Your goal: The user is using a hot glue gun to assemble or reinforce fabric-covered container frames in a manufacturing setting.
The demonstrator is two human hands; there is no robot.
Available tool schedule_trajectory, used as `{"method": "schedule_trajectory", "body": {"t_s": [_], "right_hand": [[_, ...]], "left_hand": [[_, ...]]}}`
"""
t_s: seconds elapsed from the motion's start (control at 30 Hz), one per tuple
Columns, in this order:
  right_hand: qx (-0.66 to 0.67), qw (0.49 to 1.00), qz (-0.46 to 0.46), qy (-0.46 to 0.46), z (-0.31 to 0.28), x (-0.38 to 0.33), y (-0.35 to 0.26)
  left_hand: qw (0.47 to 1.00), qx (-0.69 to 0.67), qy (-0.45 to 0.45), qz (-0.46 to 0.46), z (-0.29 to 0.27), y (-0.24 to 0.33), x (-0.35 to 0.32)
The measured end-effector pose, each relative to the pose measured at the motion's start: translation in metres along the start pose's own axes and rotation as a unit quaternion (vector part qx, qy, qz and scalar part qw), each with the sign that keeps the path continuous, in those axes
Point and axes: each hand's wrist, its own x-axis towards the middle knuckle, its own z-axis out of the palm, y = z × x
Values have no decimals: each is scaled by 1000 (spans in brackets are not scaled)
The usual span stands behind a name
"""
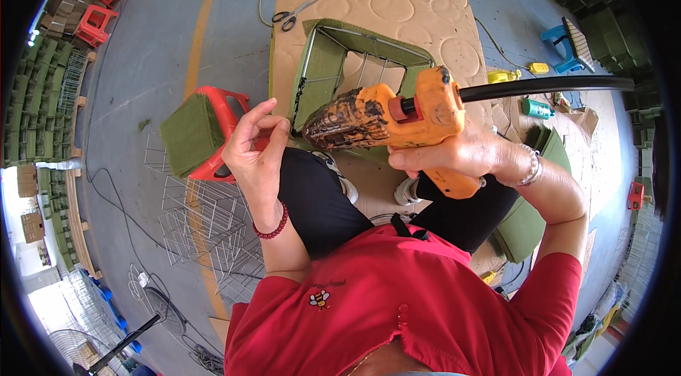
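My right hand (pixel 447 156) is wrapped round the grip of an orange glue gun (pixel 425 120). Its front is darkened with grime, and a thick black glue stick (pixel 546 87) runs out of its back. The nozzle points left, close to the near left corner of a wire-framed basket lined with green fabric (pixel 308 67). Dark glue (pixel 298 103) lies in beads along that basket's left wire. Beside this edge is my left hand (pixel 255 138), fingers loosely bent and apart, with nothing visible in it. Whether its fingertips touch the basket I cannot tell.
The basket rests on a cardboard-topped surface (pixel 397 7) with black scissors (pixel 287 19). Green fabric pieces (pixel 191 135) lie on a red stool (pixel 230 103) at left, above bare wire frames (pixel 206 223). More green fabric (pixel 521 227) is at right. A cable (pixel 120 198) crosses the floor.
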Motion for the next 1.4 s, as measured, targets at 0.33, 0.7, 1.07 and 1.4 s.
{"method": "schedule_trajectory", "body": {"t_s": [0.33,0.7,1.07,1.4], "right_hand": [[13,999,52,8,1,-10,-5],[33,999,24,11,-2,-16,8],[36,999,31,12,-5,-24,11],[13,998,53,19,-12,-38,6]], "left_hand": [[1000,10,2,9,-3,-4,-5],[1000,9,7,9,0,-4,-5],[1000,12,9,13,1,-2,-7],[1000,16,12,17,1,-3,-6]]}}
